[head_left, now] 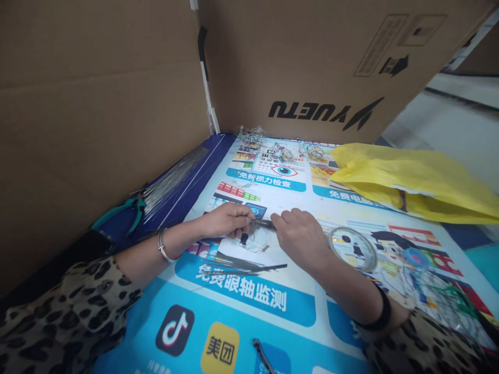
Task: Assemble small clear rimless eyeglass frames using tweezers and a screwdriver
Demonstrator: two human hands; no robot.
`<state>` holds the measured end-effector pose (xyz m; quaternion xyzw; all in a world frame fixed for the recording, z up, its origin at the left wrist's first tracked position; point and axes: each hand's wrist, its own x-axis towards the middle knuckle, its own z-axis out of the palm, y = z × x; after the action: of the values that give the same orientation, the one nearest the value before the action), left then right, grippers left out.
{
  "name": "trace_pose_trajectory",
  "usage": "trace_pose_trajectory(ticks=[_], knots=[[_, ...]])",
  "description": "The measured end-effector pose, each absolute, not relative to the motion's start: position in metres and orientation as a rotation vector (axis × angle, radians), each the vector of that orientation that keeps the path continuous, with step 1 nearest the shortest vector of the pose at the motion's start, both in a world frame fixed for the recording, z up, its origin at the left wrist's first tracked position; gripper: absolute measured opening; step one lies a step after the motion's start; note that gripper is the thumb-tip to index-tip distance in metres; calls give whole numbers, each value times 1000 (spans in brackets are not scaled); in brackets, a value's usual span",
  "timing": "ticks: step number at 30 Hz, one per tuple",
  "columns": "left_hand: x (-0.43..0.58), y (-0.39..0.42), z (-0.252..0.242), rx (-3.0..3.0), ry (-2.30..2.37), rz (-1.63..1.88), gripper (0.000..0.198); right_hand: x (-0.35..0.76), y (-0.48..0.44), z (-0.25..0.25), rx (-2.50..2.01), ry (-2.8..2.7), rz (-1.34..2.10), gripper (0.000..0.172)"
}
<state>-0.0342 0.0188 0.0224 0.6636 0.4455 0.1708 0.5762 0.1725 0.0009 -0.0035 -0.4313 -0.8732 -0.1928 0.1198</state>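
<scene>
My left hand [227, 221] is closed in a pinch, thumb against fingers; what sits between the fingertips is too small to make out. A slim dark metal-looking piece [263, 223] spans the gap from my left fingertips to my right hand [300, 236], which is wrapped round it. Its far part is hidden in the right fist, so its kind is unclear. Just below the hands, a thin clear wire loop [255, 248] with small beads lies on the printed sheet. Nearer me rests a bundle of thin dark strips [249, 269].
Teal-handled pliers [137, 215] and a sheaf of grey wires [173, 179] lie left, beside a cardboard wall [101, 104]. To the right are a tape roll [375, 254], tangled coloured wires [440, 296] and a yellow bag [421, 166]. A black strip [263, 356] lies at the front.
</scene>
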Motion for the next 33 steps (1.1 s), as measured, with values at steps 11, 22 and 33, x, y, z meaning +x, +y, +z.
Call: trace_pose_trajectory(ticks=[11,22,33], knots=[[-33,18,24,1528,1086,398,14,172,2,-1,-1214,-2557,-565,16],[-32,19,21,1570,1095,415,15,171,-3,1,-1198,-2555,-687,15],[-34,18,20,1615,1056,411,14,171,0,-3,-1215,-2566,-621,17]])
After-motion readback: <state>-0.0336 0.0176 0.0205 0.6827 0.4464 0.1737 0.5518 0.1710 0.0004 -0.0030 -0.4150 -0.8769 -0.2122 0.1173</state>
